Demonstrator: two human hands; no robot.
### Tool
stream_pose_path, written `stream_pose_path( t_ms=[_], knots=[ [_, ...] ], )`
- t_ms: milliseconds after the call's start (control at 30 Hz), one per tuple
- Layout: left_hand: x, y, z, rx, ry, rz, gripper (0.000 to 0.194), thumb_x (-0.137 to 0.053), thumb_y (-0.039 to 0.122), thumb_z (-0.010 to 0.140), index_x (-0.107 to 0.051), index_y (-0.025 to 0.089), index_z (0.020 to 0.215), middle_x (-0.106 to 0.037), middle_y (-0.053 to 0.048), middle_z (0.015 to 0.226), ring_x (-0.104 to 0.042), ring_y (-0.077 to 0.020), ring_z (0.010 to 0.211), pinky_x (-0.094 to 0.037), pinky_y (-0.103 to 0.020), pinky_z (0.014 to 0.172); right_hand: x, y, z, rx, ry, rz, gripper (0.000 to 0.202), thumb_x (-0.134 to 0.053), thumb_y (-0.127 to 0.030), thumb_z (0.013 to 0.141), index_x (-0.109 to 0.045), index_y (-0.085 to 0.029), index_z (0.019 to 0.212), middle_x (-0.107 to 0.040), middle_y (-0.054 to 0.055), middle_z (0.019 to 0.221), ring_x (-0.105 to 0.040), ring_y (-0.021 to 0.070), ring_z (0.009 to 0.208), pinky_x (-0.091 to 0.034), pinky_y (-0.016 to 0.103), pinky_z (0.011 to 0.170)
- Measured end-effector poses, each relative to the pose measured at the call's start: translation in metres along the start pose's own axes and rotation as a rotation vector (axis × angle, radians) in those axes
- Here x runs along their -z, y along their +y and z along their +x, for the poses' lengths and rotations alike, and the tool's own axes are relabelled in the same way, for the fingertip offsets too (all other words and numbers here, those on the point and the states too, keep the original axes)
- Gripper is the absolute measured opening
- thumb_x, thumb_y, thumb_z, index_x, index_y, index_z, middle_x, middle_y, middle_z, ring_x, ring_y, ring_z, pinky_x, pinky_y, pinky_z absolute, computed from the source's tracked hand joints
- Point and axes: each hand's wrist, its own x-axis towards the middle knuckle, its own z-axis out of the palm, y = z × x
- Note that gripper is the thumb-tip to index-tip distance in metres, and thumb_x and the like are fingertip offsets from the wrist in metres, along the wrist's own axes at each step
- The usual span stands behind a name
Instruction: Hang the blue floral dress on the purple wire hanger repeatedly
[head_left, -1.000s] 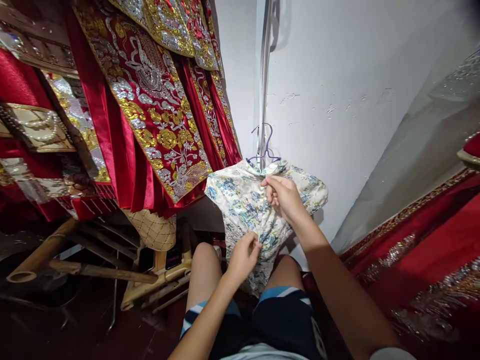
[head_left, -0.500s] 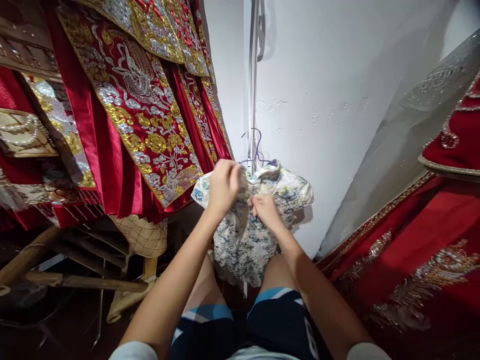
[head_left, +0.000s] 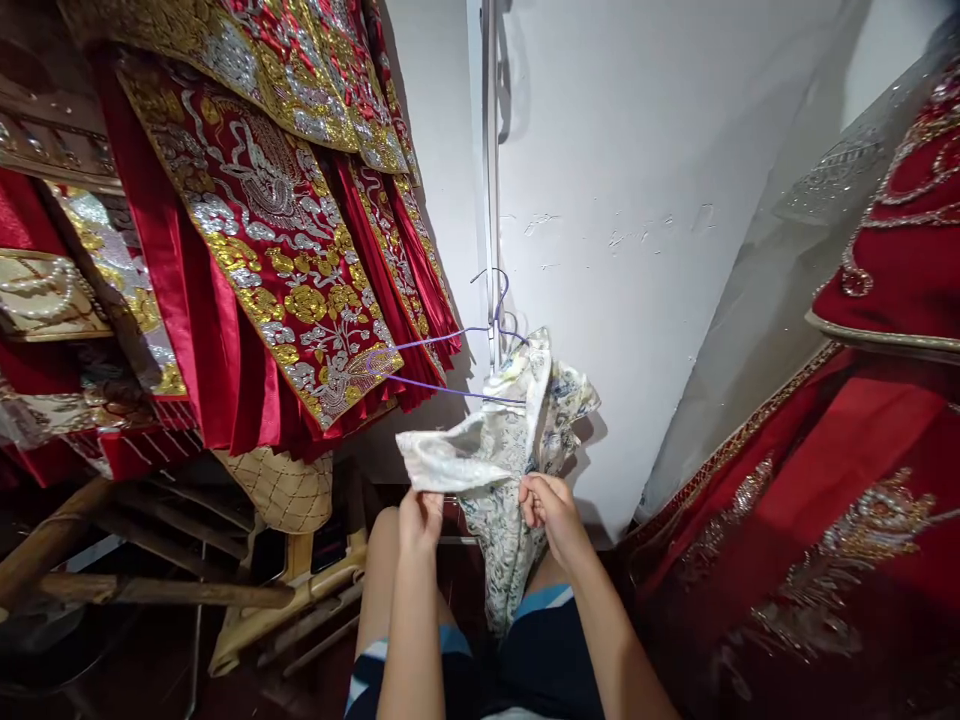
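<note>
A short-sleeved floral garment (head_left: 504, 540), white with blue-green and yellow print, hangs half off a purple wire hanger (head_left: 450, 390). The hanger's left arm is bare; its right arm still sits inside the garment's right shoulder. My left hand (head_left: 421, 520) is closed on the edge of the garment's left side, which is pulled down and shows its pale inner face. Closed at the front opening, my right hand (head_left: 547, 505) pinches the cloth edge. The hanger's hook stands by a thin white pole (head_left: 491, 190) against the wall.
Red embroidered costumes (head_left: 300, 270) with gold and silver hang on the left. More red beaded clothing (head_left: 847, 480) hangs on the right, beside a clear plastic cover (head_left: 757, 270). A bamboo chair frame (head_left: 165, 590) stands low at left. A white wall (head_left: 615, 150) is ahead.
The garment's left shoulder has come off the hanger, leaving that arm bare. My left hand has moved down and left with the cloth; my right hand has moved lower.
</note>
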Motion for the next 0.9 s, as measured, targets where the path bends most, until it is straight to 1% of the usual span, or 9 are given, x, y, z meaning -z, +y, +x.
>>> stream_pose_path(
  t_ms=[133,200,267,400,500,567,667,800,900],
  knots=[
    [0.008,-0.012,-0.014,0.032,0.009,0.046,0.007,-0.066,0.018,0.08,-0.066,0.015,0.087,-0.068,-0.004,0.074,-0.066,-0.0137,0.069,-0.053,-0.022,0.07,0.036,0.004,-0.007,-0.075,-0.145,-0.159,0.035,-0.052,-0.04,0.08,-0.054,-0.02,0.052,-0.044,-0.004,0.036,-0.032,0.0086,0.036,-0.022,0.023,0.043],
    [-0.001,-0.006,-0.019,-0.008,-0.046,0.07,0.015,-0.074,0.024,0.075,-0.065,0.014,0.082,-0.066,-0.002,0.074,-0.063,-0.0126,0.069,-0.051,-0.021,0.069,0.047,0.002,-0.008,-0.165,-0.286,-0.291,0.038,-0.055,-0.04,0.081,-0.056,-0.019,0.05,-0.045,-0.003,0.036,-0.034,0.0086,0.036,-0.023,0.023,0.043],
    [-0.015,0.0,-0.031,-0.094,-0.156,0.134,0.025,-0.078,0.033,0.072,-0.063,0.015,0.081,-0.064,0.001,0.073,-0.06,-0.0113,0.066,-0.049,-0.021,0.067,0.049,-0.005,-0.009,-0.205,-0.318,-0.363,0.039,-0.059,-0.044,0.081,-0.059,-0.018,0.052,-0.049,-0.001,0.041,-0.039,0.0095,0.041,-0.029,0.023,0.045],
    [-0.042,-0.002,-0.078,-0.356,-0.384,0.456,0.029,-0.068,0.046,0.083,-0.062,0.018,0.08,-0.065,-0.001,0.081,-0.059,-0.0145,0.074,-0.047,-0.024,0.072,0.031,-0.03,-0.018,-0.041,-0.208,-0.269,0.035,-0.059,-0.052,0.087,-0.07,-0.018,0.083,-0.067,0.005,0.079,-0.061,0.0179,0.077,-0.047,0.027,0.071],
    [-0.055,-0.006,-0.108,-0.488,-0.547,0.718,0.027,-0.06,0.042,0.09,-0.065,0.018,0.081,-0.067,-0.007,0.1,-0.061,-0.0221,0.096,-0.046,-0.03,0.088,0.01,-0.043,-0.029,0.026,-0.399,-0.072,0.04,-0.066,-0.047,0.085,-0.063,-0.023,0.117,-0.066,0.007,0.108,-0.06,0.0221,0.105,-0.046,0.033,0.092],
    [-0.057,-0.005,-0.114,-0.556,-0.612,0.806,0.024,-0.056,0.039,0.093,-0.066,0.019,0.086,-0.064,-0.009,0.111,-0.058,-0.0247,0.108,-0.043,-0.033,0.096,-0.002,-0.045,-0.035,-0.002,-0.504,0.06,0.054,-0.076,-0.038,0.075,-0.058,-0.025,0.125,-0.065,0.006,0.114,-0.059,0.0228,0.109,-0.045,0.034,0.096],
    [-0.051,0.002,-0.108,-0.61,-0.621,0.855,0.023,-0.051,0.037,0.096,-0.065,0.019,0.089,-0.06,-0.01,0.12,-0.053,-0.0256,0.119,-0.038,-0.035,0.103,-0.014,-0.041,-0.038,-0.128,-0.488,0.128,0.057,-0.08,-0.023,0.065,-0.061,-0.026,0.118,-0.066,0.003,0.108,-0.061,0.021,0.102,-0.048,0.031,0.091],
    [-0.024,0.005,-0.097,-0.399,-0.694,0.904,0.026,-0.05,0.04,0.096,-0.061,0.022,0.11,-0.059,-0.009,0.127,-0.054,-0.0246,0.117,-0.041,-0.034,0.101,-0.011,-0.043,-0.028,-0.33,-0.396,0.063,0.03,-0.069,-0.02,0.061,-0.068,-0.019,0.09,-0.065,0.0,0.075,-0.06,0.0158,0.069,-0.047,0.024,0.063],
    [0.009,0.002,-0.098,-0.154,-0.877,1.117,0.035,-0.05,0.046,0.094,-0.065,0.021,0.113,-0.069,-0.008,0.104,-0.061,-0.0252,0.099,-0.047,-0.032,0.091,0.006,-0.059,-0.017,-0.304,-0.315,0.046,0.019,-0.068,-0.019,0.054,-0.066,-0.016,0.072,-0.062,-0.001,0.063,-0.055,0.0128,0.058,-0.042,0.021,0.054]
  ],
)
